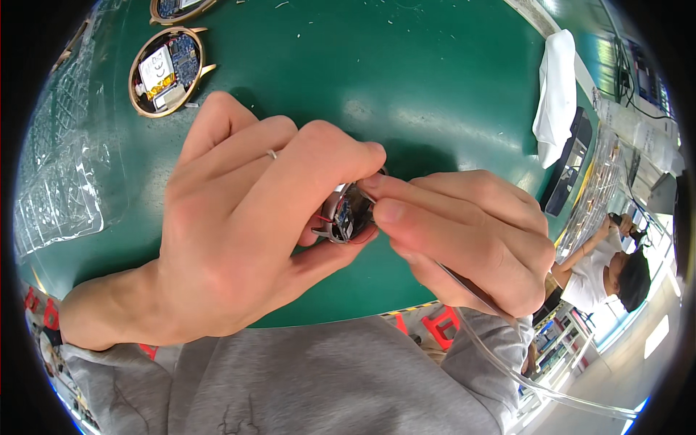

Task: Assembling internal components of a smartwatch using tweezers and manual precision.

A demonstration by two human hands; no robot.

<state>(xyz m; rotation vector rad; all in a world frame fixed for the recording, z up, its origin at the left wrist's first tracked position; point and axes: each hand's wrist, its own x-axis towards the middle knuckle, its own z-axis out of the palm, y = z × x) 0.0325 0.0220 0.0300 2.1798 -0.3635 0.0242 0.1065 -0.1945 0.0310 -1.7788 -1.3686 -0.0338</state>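
An opened watch case [348,214], silver-grey with its inner electronics and a thin red wire showing, is held near the middle of the table's front part. My left hand [239,210] is closed round it, thumb below and index finger above; a small ring-like piece shows on one finger. My right hand [471,232] comes in from the right, thumb and index finger pinched at the edge of the case. Beneath its fingers runs a thin metal tool [475,290], tweezers-like, its tip hidden. What the right fingertips touch inside the case is too small to tell.
On the green mat [406,72] lies a gold-rimmed open watch case [167,72], with part of a second case [177,9] beyond it. Clear plastic trays [61,181] lie left. A white cloth [557,101] and dark flat device [569,163] lie right. Another person [598,279] works farther right.
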